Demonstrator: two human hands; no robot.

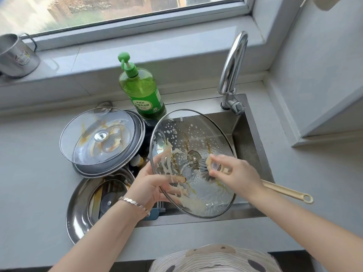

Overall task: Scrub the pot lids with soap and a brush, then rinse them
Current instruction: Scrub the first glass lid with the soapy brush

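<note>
Centre frame, over sink (253,146) | glass lid (196,134) tilted, soapy | left hand (151,185) fingers curled round its left rim | right hand (235,173) fingers gripping brush (284,190) head, bristles on lid centre

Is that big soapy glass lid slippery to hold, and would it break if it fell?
Probably slippery: suds streak the glass lid where the left hand grips its rim. Likely breakable, being clear glass over a steel sink. It looks stiff, unbent under the brush.

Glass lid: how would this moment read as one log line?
step: scrubbing | left hand: holds glass lid tilted over sink | right hand: grips brush against lid | lid: soapy
</note>
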